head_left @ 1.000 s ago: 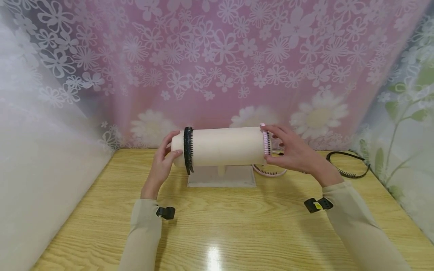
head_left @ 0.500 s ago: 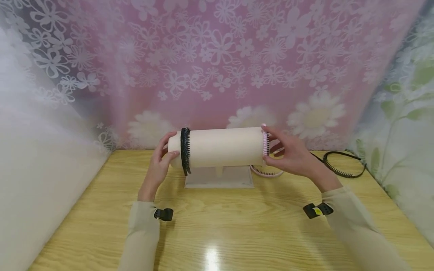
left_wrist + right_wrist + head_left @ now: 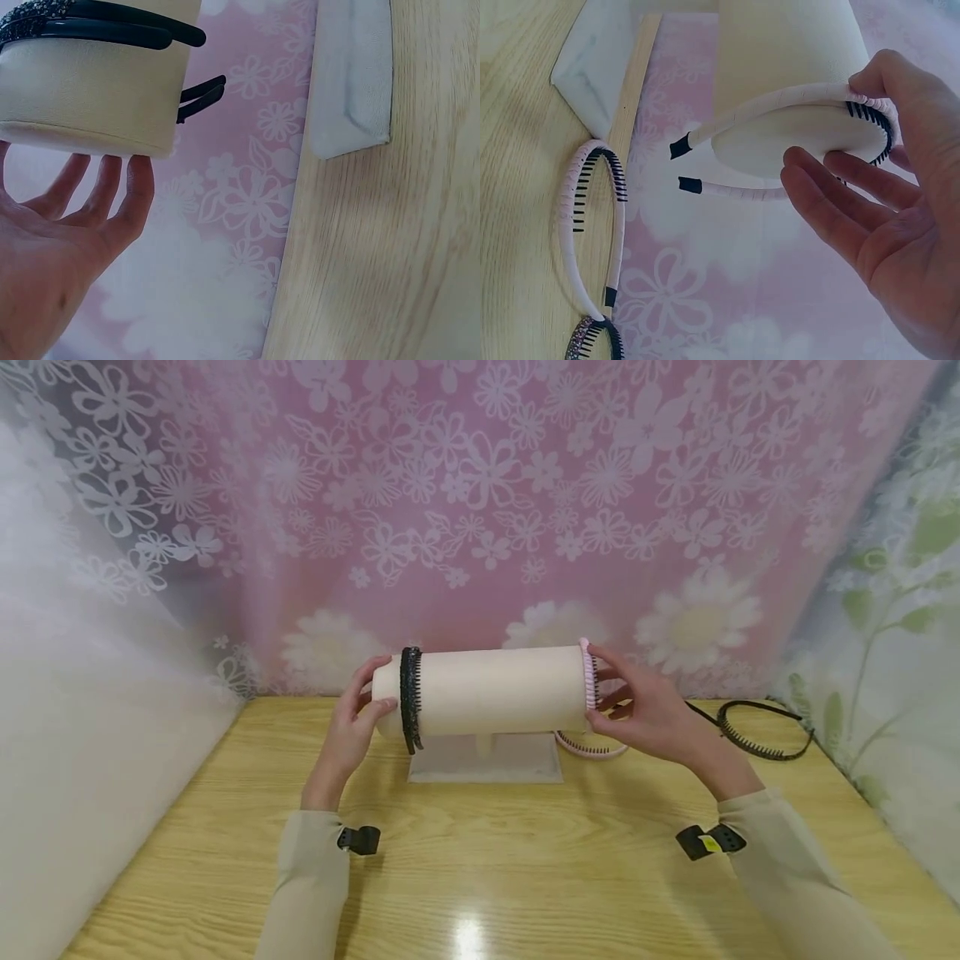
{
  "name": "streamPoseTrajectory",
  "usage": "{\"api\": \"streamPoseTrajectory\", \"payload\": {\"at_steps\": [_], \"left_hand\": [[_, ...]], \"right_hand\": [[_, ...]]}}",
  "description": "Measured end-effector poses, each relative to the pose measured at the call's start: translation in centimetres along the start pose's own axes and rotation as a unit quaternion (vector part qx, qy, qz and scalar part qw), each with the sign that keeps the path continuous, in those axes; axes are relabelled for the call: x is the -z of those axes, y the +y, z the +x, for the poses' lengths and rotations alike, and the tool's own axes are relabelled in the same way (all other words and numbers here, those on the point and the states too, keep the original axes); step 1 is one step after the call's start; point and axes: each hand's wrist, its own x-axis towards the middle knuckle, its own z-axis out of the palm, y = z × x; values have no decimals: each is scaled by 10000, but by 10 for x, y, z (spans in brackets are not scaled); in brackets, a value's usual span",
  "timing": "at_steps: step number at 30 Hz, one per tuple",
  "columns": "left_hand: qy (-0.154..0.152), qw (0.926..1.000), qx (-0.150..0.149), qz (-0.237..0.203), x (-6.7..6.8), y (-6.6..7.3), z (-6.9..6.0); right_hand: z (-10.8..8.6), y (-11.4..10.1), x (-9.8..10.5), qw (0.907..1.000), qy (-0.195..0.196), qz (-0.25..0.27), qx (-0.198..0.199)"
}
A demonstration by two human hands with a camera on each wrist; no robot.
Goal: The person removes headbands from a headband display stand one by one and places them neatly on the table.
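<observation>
Thumb and forefinger of the right hand [image 3: 654, 714] pinch the pink headband [image 3: 589, 681] at the 3 o'clock end of the cream roll [image 3: 498, 692], as the head view has it; its other fingers bend in front of the roll's flat end, and I cannot tell whether they touch it. What matters most here, in my judgement, is band against roll: the roll's long axis runs from 9 to 3 o'clock, while the band's arc crosses it from 12 to 6, directly between those two fingertips. The right hand is the nearer one.

Out at 9 o'clock, the left hand [image 3: 350, 718] grips the opposite end, thumb in front and fingers behind, just beside the black headbands [image 3: 409, 697]. The stand base [image 3: 483, 766] sits below the roll at 6 o'clock, on the wooden table [image 3: 465, 852]. Near 4 o'clock lies a second pink headband [image 3: 568, 196]; a dark toothed headband [image 3: 753, 748] rests farther out, between 3 and 4.

Only the right wrist view shows the held band's two black-capped tips, apart from each other and jutting past the roll toward 9 o'clock there. The left wrist view shows paired tips, revealing two black bands that nearly merge from the head.
</observation>
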Motion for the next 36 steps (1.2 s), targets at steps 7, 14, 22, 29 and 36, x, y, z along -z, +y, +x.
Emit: {"api": "streamPoseTrajectory", "payload": {"at_steps": [7, 14, 22, 29, 36], "left_hand": [[-29, 10000, -14, 18, 1, -1, 1], [-35, 10000, -73, -40, 0, -1, 2], [-14, 10000, -48, -25, 0, -5, 1], [-34, 10000, 19, 67, -2, -5, -2], [37, 10000, 0, 58, -1, -2, 1]], "right_hand": [[-2, -4, 0, 10000, 2, -3, -78], [-4, -9, 3, 9994, -41, 57, -327], [-8, -8, -2, 9998, 150, 86, -108], [-16, -7, -2, 9991, 368, 25, -187], [-21, -13, 5, 9972, 744, 6, -12]]}}
